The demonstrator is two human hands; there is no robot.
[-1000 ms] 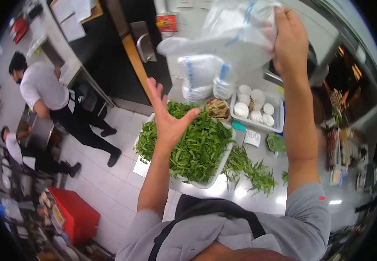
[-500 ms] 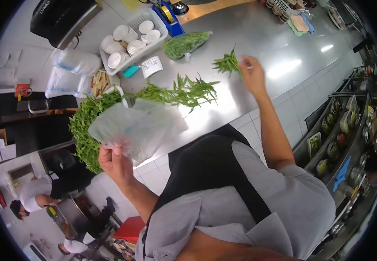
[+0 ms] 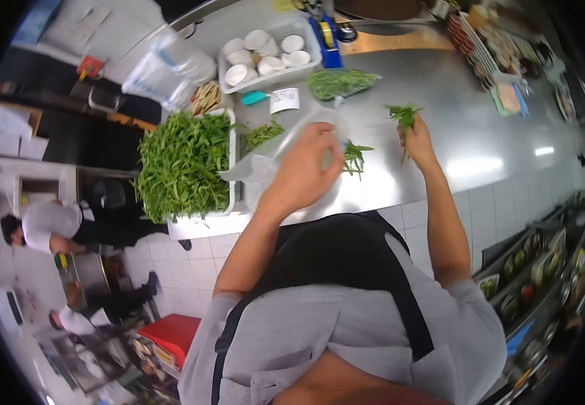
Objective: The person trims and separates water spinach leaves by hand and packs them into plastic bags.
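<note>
My left hand (image 3: 306, 169) is closed on a clear plastic bag (image 3: 259, 174), held over the steel counter. Behind the bag lie loose leafy greens (image 3: 264, 133), partly covered, with more leaf tips (image 3: 355, 159) showing to its right. Farther right, my right hand (image 3: 417, 142) grips a small bunch of leafy greens (image 3: 404, 116), its leaves pointing away from me and a stem hanging below. A white tub (image 3: 232, 162) heaped with the same kind of greens (image 3: 184, 165) stands left of my left hand.
A filled bag of greens (image 3: 340, 84) lies farther back, beside a paper label (image 3: 284, 100) and a teal-handled tool (image 3: 255, 98). Behind are a basket of white cups (image 3: 232, 82) and a blue tape dispenser (image 3: 326, 40). Two people work at the far left.
My left hand has carried the plastic bag to the right, across the loose greens. My right hand still holds its bunch, now turned more upright. The camera view has shifted.
</note>
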